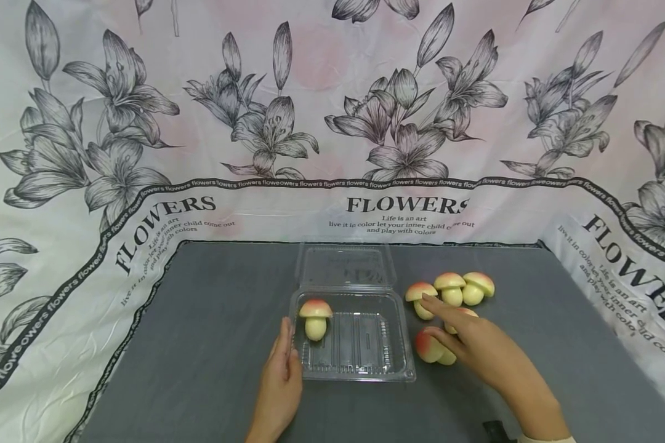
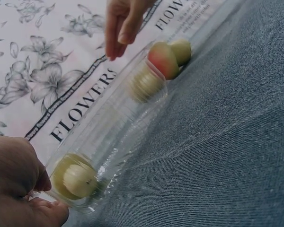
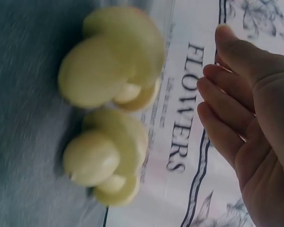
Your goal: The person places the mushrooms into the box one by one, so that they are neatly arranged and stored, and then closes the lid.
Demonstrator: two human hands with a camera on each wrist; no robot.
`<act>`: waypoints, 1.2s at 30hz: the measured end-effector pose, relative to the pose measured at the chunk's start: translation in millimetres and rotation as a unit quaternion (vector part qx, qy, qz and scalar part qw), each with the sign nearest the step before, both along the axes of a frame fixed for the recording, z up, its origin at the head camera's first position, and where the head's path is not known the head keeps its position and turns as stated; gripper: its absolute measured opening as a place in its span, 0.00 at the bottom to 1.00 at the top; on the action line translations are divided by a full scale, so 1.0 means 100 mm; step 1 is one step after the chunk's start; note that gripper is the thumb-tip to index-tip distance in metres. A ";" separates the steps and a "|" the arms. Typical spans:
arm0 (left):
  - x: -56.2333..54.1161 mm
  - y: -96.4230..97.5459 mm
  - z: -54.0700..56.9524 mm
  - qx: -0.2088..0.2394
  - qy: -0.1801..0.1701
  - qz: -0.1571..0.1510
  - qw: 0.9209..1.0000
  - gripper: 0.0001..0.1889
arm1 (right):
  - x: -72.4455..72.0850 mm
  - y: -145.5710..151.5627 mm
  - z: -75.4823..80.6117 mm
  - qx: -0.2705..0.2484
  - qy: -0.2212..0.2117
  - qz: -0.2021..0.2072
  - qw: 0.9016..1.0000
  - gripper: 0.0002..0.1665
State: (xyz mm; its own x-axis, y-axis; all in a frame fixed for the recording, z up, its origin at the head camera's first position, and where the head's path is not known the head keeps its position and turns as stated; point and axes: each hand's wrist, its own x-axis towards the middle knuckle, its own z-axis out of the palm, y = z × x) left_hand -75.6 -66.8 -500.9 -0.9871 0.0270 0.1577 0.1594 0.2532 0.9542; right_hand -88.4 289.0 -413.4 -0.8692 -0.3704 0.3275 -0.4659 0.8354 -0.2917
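Observation:
A clear plastic clamshell box [image 1: 354, 376] lies with its lid [image 1: 345, 264] folded back. Inside its left end is a toy mushroom [image 1: 315, 309] with a red-and-yellow cap and pale stem. My left hand [image 1: 279, 381] holds the box's left edge; the left wrist view shows thumb and fingers pinching the rim. Right of the box, my right hand [image 1: 476, 344] hovers over several similar mushrooms, its fingers fairly straight and holding nothing. Under it, one mushroom [image 1: 429, 347] is closest to me, and another [image 1: 461, 312] is partly hidden by the hand.
Further back on the right stand more mushrooms, one [image 1: 421, 290] near the box and a pair [image 1: 478, 288] side by side. A dark grey cloth [image 1: 216, 344] covers the table. Flower-printed fabric [image 1: 288, 212] rises behind it. A small black object [image 1: 495, 431] lies at the lower right.

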 end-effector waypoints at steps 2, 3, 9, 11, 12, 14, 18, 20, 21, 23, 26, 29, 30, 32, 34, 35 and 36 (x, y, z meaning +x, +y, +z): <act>0.00 0.00 0.00 0.000 -0.001 0.001 1.000 0.34 | 0.02 0.09 -0.01 0.001 0.004 -0.015 1.000 0.39; 0.00 0.00 0.00 -0.001 -0.001 0.001 1.000 0.34 | 0.03 0.14 -0.02 0.001 0.004 -0.021 1.000 0.40; 0.00 0.01 0.02 -0.005 -0.006 0.004 1.000 0.34 | 0.08 0.40 -0.10 0.020 0.032 -0.017 0.999 0.49; 0.00 0.01 0.02 -0.005 -0.007 0.004 1.000 0.34 | 0.10 0.46 -0.13 0.031 0.041 -0.011 0.999 0.52; 0.00 0.01 0.02 -0.005 -0.008 0.004 1.000 0.34 | 0.10 0.49 -0.15 0.034 0.040 -0.008 0.999 0.52; -0.01 0.01 0.02 -0.005 -0.009 0.004 1.000 0.34 | 0.12 0.55 -0.17 0.038 0.030 -0.006 0.999 0.53; -0.01 0.01 0.02 -0.006 -0.012 0.006 1.000 0.34 | 0.14 0.62 -0.22 0.037 -0.006 -0.006 0.999 0.56; 0.00 0.01 0.02 -0.008 -0.012 0.008 1.000 0.34 | 0.14 0.64 -0.25 0.043 -0.011 -0.007 0.999 0.58; 0.00 0.01 0.02 -0.008 -0.012 0.008 1.000 0.34 | 0.14 0.65 -0.26 0.046 -0.012 -0.005 0.999 0.58; 0.00 0.01 0.02 -0.006 -0.011 0.009 1.000 0.34 | 0.14 0.66 -0.29 0.057 -0.009 -0.008 0.998 0.61; -0.01 0.01 0.02 -0.004 -0.006 0.010 1.000 0.34 | 0.12 0.68 -0.34 0.071 -0.011 -0.012 0.997 0.64; -0.01 0.01 0.02 -0.005 0.000 0.011 1.000 0.34 | 0.10 0.71 -0.39 0.078 -0.015 -0.019 0.997 0.65; -0.01 0.01 0.02 -0.005 0.001 0.012 1.000 0.34 | 0.09 0.72 -0.41 0.077 -0.014 -0.018 0.997 0.65; 0.00 0.01 0.02 -0.008 -0.001 0.011 1.000 0.34 | 0.08 0.74 -0.44 0.074 -0.009 -0.019 0.997 0.64; 0.00 0.01 0.03 -0.009 -0.002 0.010 1.000 0.34 | 0.07 0.75 -0.45 0.071 0.000 -0.018 0.997 0.64; 0.00 0.01 0.03 -0.009 -0.002 0.009 1.000 0.34 | 0.07 0.75 -0.46 0.066 0.000 -0.017 0.998 0.63; 0.00 0.01 0.03 -0.010 -0.001 0.010 1.000 0.34 | 0.07 0.75 -0.46 0.059 -0.004 -0.018 0.998 0.63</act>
